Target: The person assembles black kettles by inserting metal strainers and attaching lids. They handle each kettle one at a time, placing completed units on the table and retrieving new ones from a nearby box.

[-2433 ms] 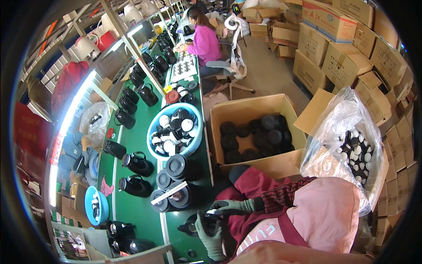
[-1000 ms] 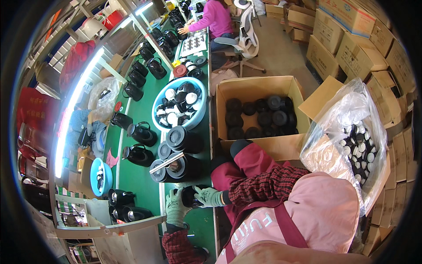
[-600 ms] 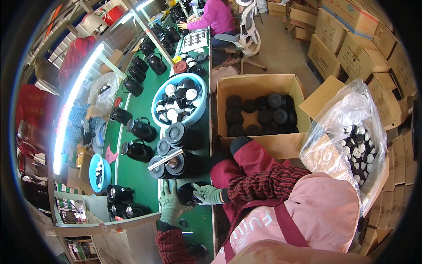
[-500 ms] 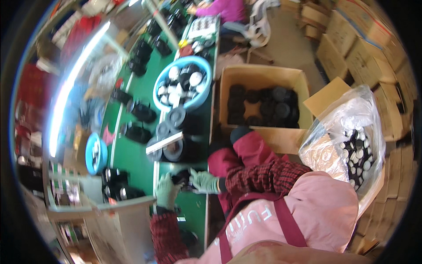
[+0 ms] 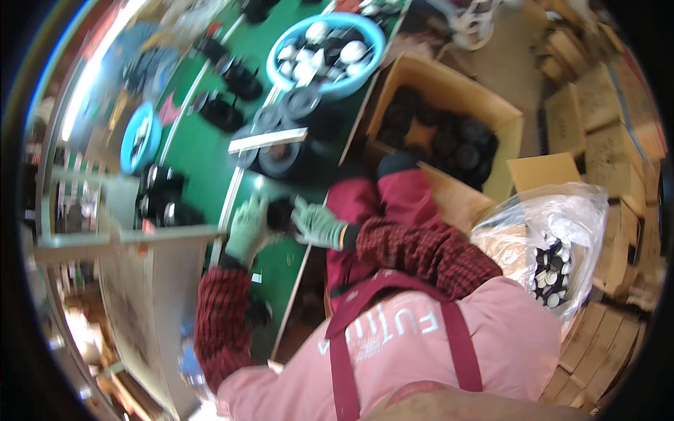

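Note:
Both my hands wear pale green gloves and meet over the green work table (image 5: 286, 263). Between them is a dark, rounded black part (image 5: 281, 213), its details blurred and half covered by my fingers. My left hand (image 5: 248, 230) has its fingers closed on the part's left side. From the right, my right hand (image 5: 320, 224) grips the same part with thumb and fingers. Just beyond stand several black cylindrical parts (image 5: 303, 104) in a cluster, with a pale flat bar (image 5: 268, 140) lying across their tops.
A blue basin (image 5: 335, 91) of white and black pieces stands farther along the table. A smaller blue basin (image 5: 125, 156) is at the left, near black appliance bodies (image 5: 217, 111). To the right are a carton (image 5: 507, 133) of black round parts and a plastic-lined box (image 5: 593, 210) of small caps.
My view has turned, so the table slants more and the basins and carton sit higher in it. Both hands stay around the black part.

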Motion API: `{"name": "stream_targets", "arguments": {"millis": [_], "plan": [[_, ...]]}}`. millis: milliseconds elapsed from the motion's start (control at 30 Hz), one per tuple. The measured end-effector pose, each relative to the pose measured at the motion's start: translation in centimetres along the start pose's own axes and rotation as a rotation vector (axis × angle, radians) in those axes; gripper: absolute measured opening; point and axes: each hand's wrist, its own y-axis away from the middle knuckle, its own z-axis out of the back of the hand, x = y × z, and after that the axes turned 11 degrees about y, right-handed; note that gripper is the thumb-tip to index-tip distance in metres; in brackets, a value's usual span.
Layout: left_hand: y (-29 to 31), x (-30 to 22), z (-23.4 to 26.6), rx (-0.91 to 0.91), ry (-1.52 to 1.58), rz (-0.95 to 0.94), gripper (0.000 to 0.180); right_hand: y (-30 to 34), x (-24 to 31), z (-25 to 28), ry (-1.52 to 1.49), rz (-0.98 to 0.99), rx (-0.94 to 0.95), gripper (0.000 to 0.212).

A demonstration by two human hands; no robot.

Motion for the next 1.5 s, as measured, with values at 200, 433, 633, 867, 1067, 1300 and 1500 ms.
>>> {"name": "stream_targets", "arguments": {"millis": [200, 433, 633, 867, 1067, 1300, 1500], "plan": [[-0.3, 1.1, 0.9, 0.3, -0.327, -0.426, 0.098, -0.2, -2.5, -0.9, -0.197, 0.1, 0.037, 0.053], [0.6, 0.0, -0.6, 0.093, -0.192, -0.045, 0.103, 0.3, 0.5, -1.0, -0.163, -0.1, 0.004, 0.044], [-0.1, 1.2, -1.4, 0.148, -0.147, -0.13, 0.092, 0.0, -1.6, -1.7, -0.101, 0.084, 0.087, 0.059], [-0.1, 0.9, 0.1, 0.247, -0.192, -0.262, 0.096, -3.1, -5.4, 0.7, -0.154, 0.339, 0.3, 0.066], [2.0, 4.3, 4.1, 0.092, -0.006, -0.128, 0.091, 0.6, -4.6, 1.6, -0.349, 0.116, 0.017, 0.058], [-2.2, 16.3, 11.6, -0.048, -0.143, 0.328, 0.096, 10.3, -7.9, 1.7, -0.454, -0.077, -0.054, 0.039], [-13.1, 26.3, 9.0, -0.393, -0.108, 0.309, 0.085, 10.6, -10.0, 0.3, -0.603, -0.184, -0.092, 0.026]]}}
